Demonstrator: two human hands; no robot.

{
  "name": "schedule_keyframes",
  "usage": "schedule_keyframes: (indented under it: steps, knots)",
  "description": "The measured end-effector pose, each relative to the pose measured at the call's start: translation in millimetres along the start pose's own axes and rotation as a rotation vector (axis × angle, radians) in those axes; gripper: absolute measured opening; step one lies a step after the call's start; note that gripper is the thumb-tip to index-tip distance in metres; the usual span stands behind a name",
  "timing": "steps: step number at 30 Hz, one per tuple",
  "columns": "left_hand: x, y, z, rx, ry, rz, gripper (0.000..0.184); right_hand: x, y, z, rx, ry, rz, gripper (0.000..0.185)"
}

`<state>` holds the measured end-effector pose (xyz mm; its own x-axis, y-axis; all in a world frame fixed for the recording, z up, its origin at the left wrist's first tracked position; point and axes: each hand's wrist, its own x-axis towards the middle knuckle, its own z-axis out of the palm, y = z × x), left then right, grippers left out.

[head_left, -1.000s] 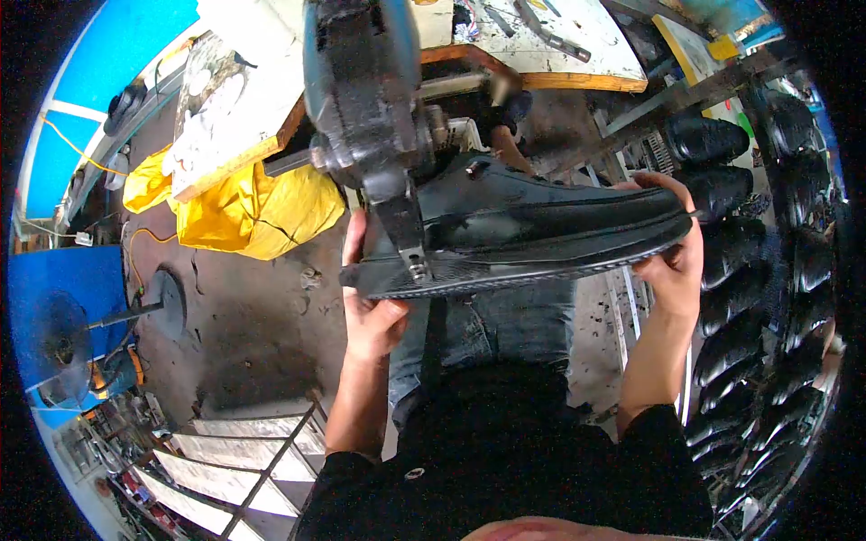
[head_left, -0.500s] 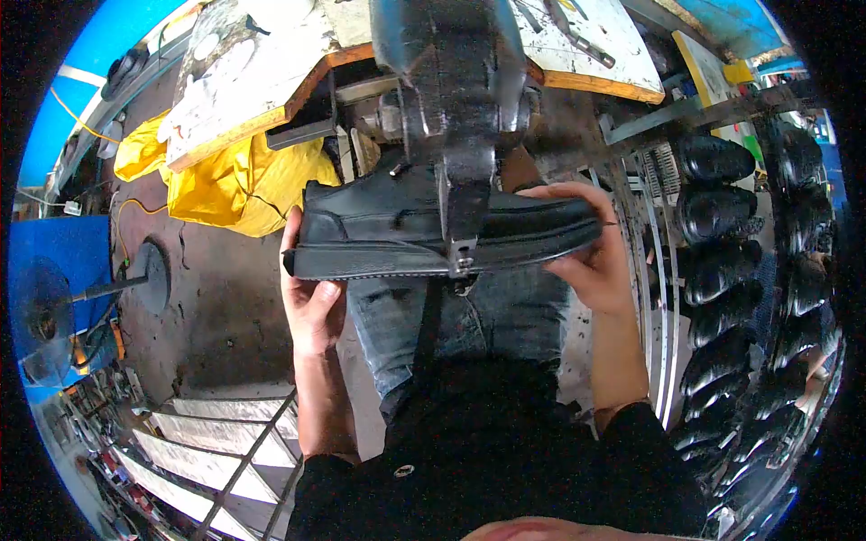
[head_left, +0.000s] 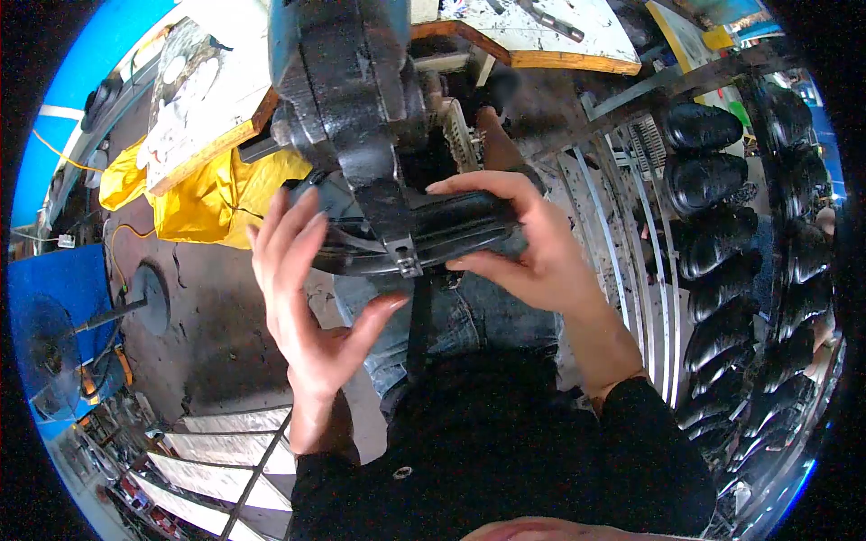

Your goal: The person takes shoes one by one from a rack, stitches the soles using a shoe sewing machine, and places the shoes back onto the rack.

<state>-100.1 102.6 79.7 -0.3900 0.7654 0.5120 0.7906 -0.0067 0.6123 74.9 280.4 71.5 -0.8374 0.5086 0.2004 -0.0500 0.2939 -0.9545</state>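
Observation:
A black shoe (head_left: 465, 228) is held crosswise under the dark metal head (head_left: 352, 99) of a machine, whose narrow foot comes down to the edge of the sole. My right hand (head_left: 544, 248) grips the right part of the shoe, fingers over the top and thumb along the near side. At the other end, my left hand (head_left: 307, 302) is spread, with fingers raised beside the shoe and thumb stretched out apart from it. Whether those fingers touch the upper is unclear. The machine head hides part of the shoe.
Several black shoes (head_left: 708, 171) sit on a rack at the right. White worktops with wooden edges (head_left: 577, 59) lie beyond the machine, tools on one. A yellow bag (head_left: 194, 198) rests below the left worktop. A fan (head_left: 54, 316) stands at far left.
My left hand has let go of the shoe's left end and opened. The shoe has turned under the machine, and my right hand has shifted its hold. The whole view has shifted.

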Motion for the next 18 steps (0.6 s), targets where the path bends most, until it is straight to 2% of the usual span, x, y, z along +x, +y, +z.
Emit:
schedule_keyframes:
  steps: [2, 4, 6, 8, 9, 10, 12, 14, 15, 17, 18]
  knots:
    - [11.4, 11.7, 3.9, 0.031, -0.015, -0.011, 0.081, 1.6, -3.8, 2.0, -0.106, -0.016, -0.03, 0.059]
    - [20.3, 15.0, 7.4, 0.016, -0.123, -0.049, 0.081, 2.2, -6.6, 5.6, -0.22, -0.011, -0.072, 0.062]
    - [31.0, 16.3, 10.4, 0.011, -0.157, -0.096, 0.073, 3.3, -13.5, 7.5, -0.256, 0.003, -0.083, 0.063]
    - [38.0, 13.3, 13.3, -0.233, -0.244, -0.113, 0.061, 4.6, -21.4, 5.7, -0.369, -0.048, -0.072, 0.063]
    - [36.2, 11.7, 17.9, -0.365, -0.194, -0.169, 0.052, 5.7, -24.2, 6.6, -0.368, -0.042, -0.07, 0.063]
    - [33.7, 10.1, 19.8, -0.366, -0.2, -0.165, 0.052, 7.2, -26.4, 8.3, -0.373, -0.039, -0.101, 0.062]
    - [26.0, 4.1, 19.2, -0.553, -0.186, -0.299, 0.052, 7.9, -24.3, 10.0, -0.374, -0.032, -0.128, 0.062]
    - [16.8, -2.8, 24.0, -0.628, -0.18, -0.29, 0.054, 8.2, -14.1, 10.2, -0.354, -0.021, -0.202, 0.069]
    - [11.9, -3.8, 25.7, -0.714, -0.145, -0.351, 0.055, 8.6, -7.4, 8.7, -0.353, -0.018, -0.203, 0.069]
    - [1.4, -7.1, 30.7, -0.832, -0.072, -0.399, 0.058, 6.3, 11.8, 5.2, -0.185, -0.047, -0.207, 0.087]
    - [-4.3, -8.7, 33.0, -0.826, -0.071, -0.398, 0.058, 1.9, 27.1, 4.4, -0.181, -0.047, -0.211, 0.087]
